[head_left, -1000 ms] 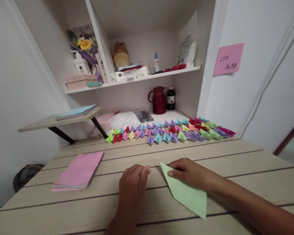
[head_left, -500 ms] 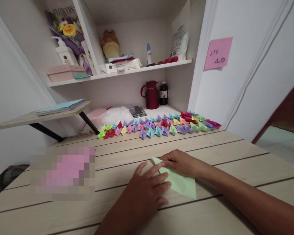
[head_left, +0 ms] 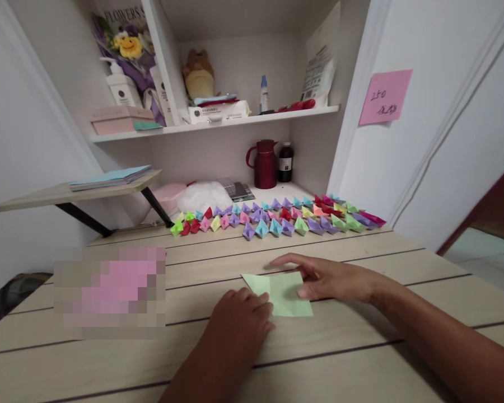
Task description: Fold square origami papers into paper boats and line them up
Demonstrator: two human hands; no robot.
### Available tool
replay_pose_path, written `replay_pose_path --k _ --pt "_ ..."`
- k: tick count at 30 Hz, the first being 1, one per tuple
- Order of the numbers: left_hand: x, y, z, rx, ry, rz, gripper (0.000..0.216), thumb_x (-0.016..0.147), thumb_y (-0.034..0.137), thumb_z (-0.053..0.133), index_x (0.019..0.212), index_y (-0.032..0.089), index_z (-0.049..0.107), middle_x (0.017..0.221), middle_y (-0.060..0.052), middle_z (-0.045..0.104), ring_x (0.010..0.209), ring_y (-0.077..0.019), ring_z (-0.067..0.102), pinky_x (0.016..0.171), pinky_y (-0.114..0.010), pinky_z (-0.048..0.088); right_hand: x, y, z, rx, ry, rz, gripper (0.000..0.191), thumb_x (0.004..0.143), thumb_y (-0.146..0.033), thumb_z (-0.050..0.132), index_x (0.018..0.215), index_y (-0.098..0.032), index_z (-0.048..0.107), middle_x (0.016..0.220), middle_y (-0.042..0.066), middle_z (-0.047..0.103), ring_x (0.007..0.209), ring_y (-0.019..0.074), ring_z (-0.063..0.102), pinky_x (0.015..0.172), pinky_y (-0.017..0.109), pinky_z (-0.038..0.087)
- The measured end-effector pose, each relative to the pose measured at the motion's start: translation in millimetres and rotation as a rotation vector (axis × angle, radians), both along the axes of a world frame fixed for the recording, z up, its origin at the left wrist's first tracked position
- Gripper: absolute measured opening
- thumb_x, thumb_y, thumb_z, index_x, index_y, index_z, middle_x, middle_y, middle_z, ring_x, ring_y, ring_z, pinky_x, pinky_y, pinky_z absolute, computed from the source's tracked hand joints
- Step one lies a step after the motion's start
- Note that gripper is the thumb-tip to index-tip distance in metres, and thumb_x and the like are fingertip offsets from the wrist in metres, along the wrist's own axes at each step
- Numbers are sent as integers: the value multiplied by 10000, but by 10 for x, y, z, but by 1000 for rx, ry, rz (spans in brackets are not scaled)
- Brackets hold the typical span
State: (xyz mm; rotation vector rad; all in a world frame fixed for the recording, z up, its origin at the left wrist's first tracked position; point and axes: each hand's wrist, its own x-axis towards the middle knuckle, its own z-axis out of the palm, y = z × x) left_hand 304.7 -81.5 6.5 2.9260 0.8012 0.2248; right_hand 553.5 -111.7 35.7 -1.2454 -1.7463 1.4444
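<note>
A light green sheet of paper (head_left: 282, 292) lies flat on the wooden table (head_left: 361, 336), folded into a small rectangle. My left hand (head_left: 239, 324) rests on its near left corner with the fingers curled down against the paper. My right hand (head_left: 327, 278) lies on the sheet's right side, fingers stretched out flat and pressing it down. Beyond the hands, several small folded paper boats (head_left: 277, 215) in many colours stand in rows at the back of the table.
A stack of pink paper (head_left: 113, 285) lies at the left of the table. A small raised shelf (head_left: 75, 193) carries blue sheets. A red jug (head_left: 265, 164) and a dark bottle (head_left: 284, 162) stand in the alcove. A pink note (head_left: 385, 96) sticks to the wall.
The green sheet went from a long triangle to a smaller rectangle lying square on the table. My left hand came onto its near corner, and my right hand spread flat on its right side.
</note>
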Motion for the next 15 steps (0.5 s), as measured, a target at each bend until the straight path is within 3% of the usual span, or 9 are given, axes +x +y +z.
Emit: replay_pose_path --k 2,4,9,11,15 --pt "-5 5 43 -6 18 23 188 909 220 512 1011 225 670 1167 -18 686 963 -238 590 811 -388 451 49 -43 48 34 -52 129 830 711 -302 752 1440 -322 355 963 0 627 836 167 581 732 273 456" --pt "-8 5 85 -12 24 35 195 904 182 497 955 221 680 1116 -11 706 914 -234 594 769 -375 452 44 -57 72 130 -130 158 841 706 -198 725 1447 -335 352 1026 9 620 924 182 586 817 294 457" --pt "-18 6 128 -43 -37 16 242 896 143 464 914 206 697 1051 -39 718 884 -211 590 784 -351 442 -93 38 -19 448 -247 134 505 812 -183 598 1296 -327 576 1159 59 598 1086 223 562 955 361 431" --pt "-29 12 112 -49 -34 12 249 886 128 464 912 204 700 1015 -54 721 880 -208 589 787 -342 437 -108 85 -88 484 -285 136 390 839 -199 577 1203 -323 649 1207 68 555 1133 227 536 958 364 433" --pt "-71 37 51 -24 -46 -29 247 871 141 489 1005 222 680 1141 -62 683 921 -216 584 794 -351 425 -58 128 -177 526 -340 82 216 835 -213 593 967 -296 742 1334 46 482 1278 265 412 973 384 416"
